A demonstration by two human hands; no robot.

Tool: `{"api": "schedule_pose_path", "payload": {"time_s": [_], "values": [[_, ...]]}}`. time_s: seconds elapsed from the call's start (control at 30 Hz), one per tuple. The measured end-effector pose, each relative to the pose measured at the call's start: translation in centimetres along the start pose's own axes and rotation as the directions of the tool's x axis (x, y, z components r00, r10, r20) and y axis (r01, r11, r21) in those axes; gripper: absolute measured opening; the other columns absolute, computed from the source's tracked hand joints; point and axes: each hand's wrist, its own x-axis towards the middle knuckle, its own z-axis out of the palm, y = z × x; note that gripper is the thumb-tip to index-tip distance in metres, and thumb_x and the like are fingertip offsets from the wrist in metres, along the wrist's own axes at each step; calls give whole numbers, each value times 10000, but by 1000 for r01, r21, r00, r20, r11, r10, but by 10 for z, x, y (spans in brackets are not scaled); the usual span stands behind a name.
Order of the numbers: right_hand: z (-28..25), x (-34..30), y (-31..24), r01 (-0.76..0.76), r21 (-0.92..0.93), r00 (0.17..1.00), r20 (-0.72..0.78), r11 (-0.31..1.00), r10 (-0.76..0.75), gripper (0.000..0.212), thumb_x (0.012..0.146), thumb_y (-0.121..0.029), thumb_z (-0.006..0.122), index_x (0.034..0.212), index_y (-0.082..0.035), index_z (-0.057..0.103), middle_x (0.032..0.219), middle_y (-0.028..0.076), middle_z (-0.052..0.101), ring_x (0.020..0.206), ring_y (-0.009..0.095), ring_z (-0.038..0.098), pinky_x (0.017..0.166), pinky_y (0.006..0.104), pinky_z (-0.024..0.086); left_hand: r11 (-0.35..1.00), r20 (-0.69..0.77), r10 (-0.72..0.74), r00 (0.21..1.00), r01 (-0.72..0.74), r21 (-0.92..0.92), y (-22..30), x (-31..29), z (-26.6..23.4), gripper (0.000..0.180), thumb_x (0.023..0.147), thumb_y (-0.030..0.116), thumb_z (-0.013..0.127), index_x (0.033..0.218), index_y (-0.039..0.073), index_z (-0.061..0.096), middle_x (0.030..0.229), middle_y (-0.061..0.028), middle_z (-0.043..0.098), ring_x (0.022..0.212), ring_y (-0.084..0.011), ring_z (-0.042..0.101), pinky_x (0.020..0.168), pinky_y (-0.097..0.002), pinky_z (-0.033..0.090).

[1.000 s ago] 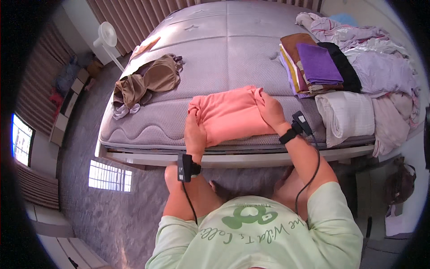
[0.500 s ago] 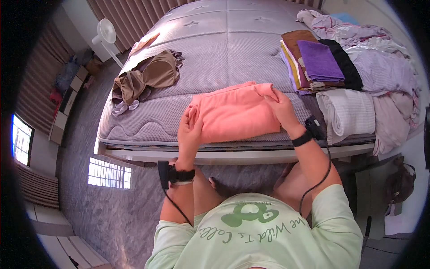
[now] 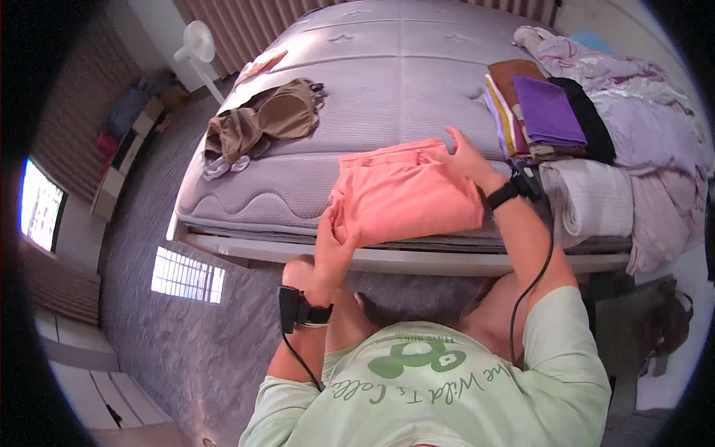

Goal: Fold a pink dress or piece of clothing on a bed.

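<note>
A wide grey mattress on a bed frame, filling the upper middle of the view. On its near edge, a folded salmon-pink garment, lying between both hands and just in front of the person's knees. Long axis roughly left to right along the mattress edge, tilted slightly so the right end sits farther up the bed; the near long edge hanging just over the mattress border.

To the right on the mattress, a heap of pale lilac and pink laundry, well apart from the garment. Beside it, a rolled white towel, close to the right wrist. Above that, a stack of folded clothes topped by a purple piece, near the right fingertips. On the far left of the mattress, a brown bra, well apart from the garment.

Left hand at the garment's near left corner, fingers closed on the cloth edge, pinching it from below. Right hand on the garment's far right corner, fingers spread and pressed flat on the cloth, not closed around it. A black band with a cable on each wrist.
</note>
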Motion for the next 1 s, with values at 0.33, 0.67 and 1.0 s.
{"api": "schedule_pose_path", "payload": {"time_s": [0.33, 0.67, 1.0], "values": [[37, 29, -70, 370, -319, 765, 638, 872, -92, 781, 579, -486, 805, 1132, 24, 591, 1062, 245, 635, 980, 372, 611, 811, 414, 474, 974, 27, 43, 999, -48, 221, -9, -23, -5, 620, 786, 96, 692, 1326, -29, 416, 1254, -224, 494, 1184, -347, 483, 1022, -390, 379], [-27, 29, -70, -144, 743, 983, 185, 653, 6, 285, 839, -173, 648, 1071, -7, 637, 1008, 70, 656, 870, 169, 639, 730, 314, 524, 910, -2, 213, 977, -198, 363, 21, -13, -10, 529, 796, 83, 660, 1273, -11, 451, 1259, -211, 486, 1216, -376, 439, 1043, -421, 346], [15, -15, -1, -328, 939, 869, 259, 100, 422, 87, 905, -112, 516, 822, -112, 544, 657, -33, 503, 574, 104, 502, 563, 277, 485, 987, 199, 71, 977, -97, 127, 25, -7, 25, 538, 792, 84, 676, 1284, 34, 464, 1164, -168, 525, 1071, -321, 520, 931, -396, 418]]}}
